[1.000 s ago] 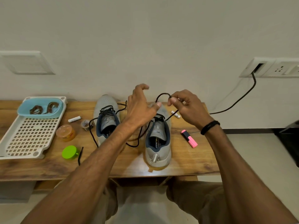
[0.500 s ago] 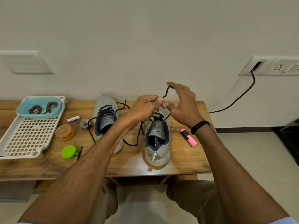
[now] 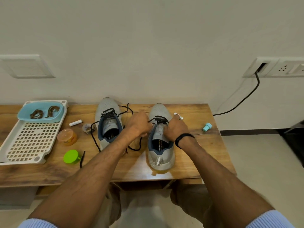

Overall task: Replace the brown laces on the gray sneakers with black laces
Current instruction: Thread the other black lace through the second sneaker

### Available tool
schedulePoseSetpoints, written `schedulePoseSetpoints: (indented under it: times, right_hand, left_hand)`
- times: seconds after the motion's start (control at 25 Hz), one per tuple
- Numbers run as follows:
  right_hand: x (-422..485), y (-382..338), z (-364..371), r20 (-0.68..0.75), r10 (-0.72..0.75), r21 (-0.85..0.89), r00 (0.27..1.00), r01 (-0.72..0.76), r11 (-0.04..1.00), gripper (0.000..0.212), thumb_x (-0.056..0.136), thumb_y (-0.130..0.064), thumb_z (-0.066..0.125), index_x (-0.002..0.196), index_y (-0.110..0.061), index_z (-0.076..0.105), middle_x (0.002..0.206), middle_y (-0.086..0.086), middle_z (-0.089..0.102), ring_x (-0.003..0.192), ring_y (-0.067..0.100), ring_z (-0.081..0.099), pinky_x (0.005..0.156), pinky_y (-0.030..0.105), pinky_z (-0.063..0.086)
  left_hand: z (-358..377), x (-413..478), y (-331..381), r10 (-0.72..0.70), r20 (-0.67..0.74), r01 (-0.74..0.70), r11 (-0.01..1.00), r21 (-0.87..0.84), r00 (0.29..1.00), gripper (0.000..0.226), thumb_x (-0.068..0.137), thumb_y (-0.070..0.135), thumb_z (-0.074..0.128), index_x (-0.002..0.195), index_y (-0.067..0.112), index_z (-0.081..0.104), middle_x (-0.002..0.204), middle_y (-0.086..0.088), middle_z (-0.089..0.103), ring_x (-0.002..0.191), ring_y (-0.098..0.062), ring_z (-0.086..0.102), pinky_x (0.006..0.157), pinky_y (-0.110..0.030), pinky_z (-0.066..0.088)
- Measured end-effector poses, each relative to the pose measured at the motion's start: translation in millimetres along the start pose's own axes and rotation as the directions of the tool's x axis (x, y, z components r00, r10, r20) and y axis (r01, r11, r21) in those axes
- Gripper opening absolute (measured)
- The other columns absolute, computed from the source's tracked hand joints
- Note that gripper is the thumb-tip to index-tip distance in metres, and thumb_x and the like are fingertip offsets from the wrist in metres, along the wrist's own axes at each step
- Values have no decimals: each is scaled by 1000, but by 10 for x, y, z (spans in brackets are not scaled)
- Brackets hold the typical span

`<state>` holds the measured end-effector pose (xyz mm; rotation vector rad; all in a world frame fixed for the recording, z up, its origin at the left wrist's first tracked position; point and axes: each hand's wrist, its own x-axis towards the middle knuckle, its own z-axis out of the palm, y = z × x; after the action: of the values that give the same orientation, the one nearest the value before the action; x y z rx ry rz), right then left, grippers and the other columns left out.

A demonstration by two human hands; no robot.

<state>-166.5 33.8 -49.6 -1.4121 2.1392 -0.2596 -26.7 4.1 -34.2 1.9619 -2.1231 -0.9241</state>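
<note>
Black lace [image 3: 158, 120] being cinched on right sneaker [image 3: 160, 142], both hands [image 3: 176, 129] closed, pinching its ends; risking uneven tension, or snagging loose lace trailing just left of left hand [image 3: 139, 124].

Two gray mesh sneakers with navy collars stood toes toward the wall at the wooden bench's [image 3: 189, 158] back edge. The left sneaker [image 3: 108, 122] carried a black lace [image 3: 107, 113], its loose ends trailing over the benchtop. The right sneaker [image 3: 160, 140] carried another black lace [image 3: 158, 119] across its tongue. Coiled brown laces [image 3: 44, 111] lay in a light blue tub [image 3: 40, 118] near the bench's back left corner.
</note>
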Motion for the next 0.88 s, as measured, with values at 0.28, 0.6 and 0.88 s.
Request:
schedulePoseSetpoints:
  times: [0.28,0.6,0.88]
  right_hand:
    - [-13,-39,29,-33,88,-27,996,-89,996,41,91,-19,58,125,4,50,126,19,59,116,34,58,90,36,48]
    - [49,57,-38,-21,40,-47,999,-41,998,46,93,-35,59,124,-2,50,121,14,62,112,33,60,76,32,44]
    - [7,18,-332,-212,-311,-98,926,296,950,52,81,-57,68,119,-24,59,121,7,56,111,23,52,89,38,48]
  left_hand:
    - [3,-63,80,-66,-145,71,997,30,987,34,91,23,52,60,12,48,57,-2,51,63,-21,54,55,-27,38]
    - [-45,-54,19,21,-151,-28,999,-46,988,20,85,13,53,79,4,70,65,-8,70,59,-23,66,62,-31,55]
    - [-293,-36,98,123,-203,-177,944,-278,971,8,82,24,69,83,23,77,78,7,71,77,-11,64,66,-24,47]
